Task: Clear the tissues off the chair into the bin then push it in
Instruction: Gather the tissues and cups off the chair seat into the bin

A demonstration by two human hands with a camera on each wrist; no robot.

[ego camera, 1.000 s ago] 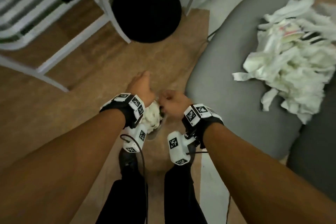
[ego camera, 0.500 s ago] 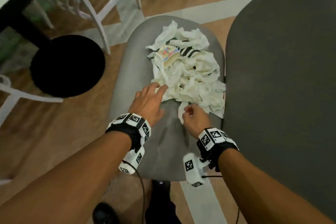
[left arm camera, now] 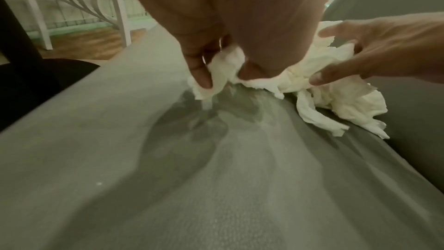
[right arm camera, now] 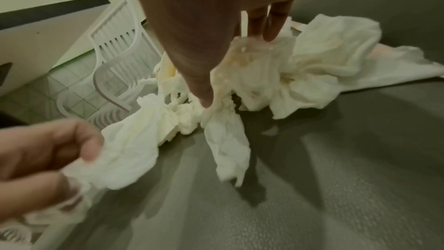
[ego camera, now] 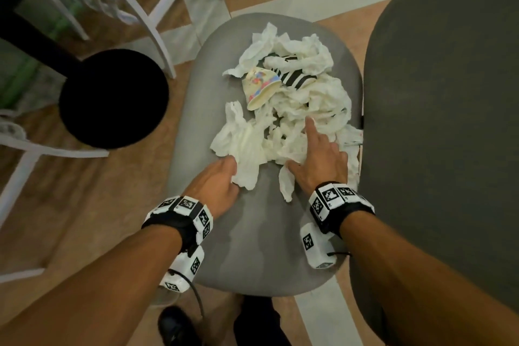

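A heap of crumpled white tissues (ego camera: 303, 109) lies on the far half of the grey chair seat (ego camera: 252, 247). My left hand (ego camera: 222, 177) pinches a tissue (left arm camera: 223, 86) at the heap's near-left edge between thumb and fingers. My right hand (ego camera: 317, 157) lies spread on the heap's near-right part, index finger stretched forward. In the right wrist view its straight fingers (right arm camera: 271, 26) press down into the tissues (right arm camera: 312, 67), and my left hand (right arm camera: 48, 155) holds a tissue at lower left. No bin shows in any view.
A printed paper cup (ego camera: 259, 87) and a black-and-white striped piece (ego camera: 295, 77) lie among the tissues. The dark grey backrest (ego camera: 449, 121) rises at the right. A black round table base (ego camera: 112, 98) and white plastic chairs (ego camera: 146, 3) stand to the left on the floor.
Both hands came up from low beside the chair, where they were at a white wad, to the heap. The left now pinches a tissue; the right has spread over the pile.
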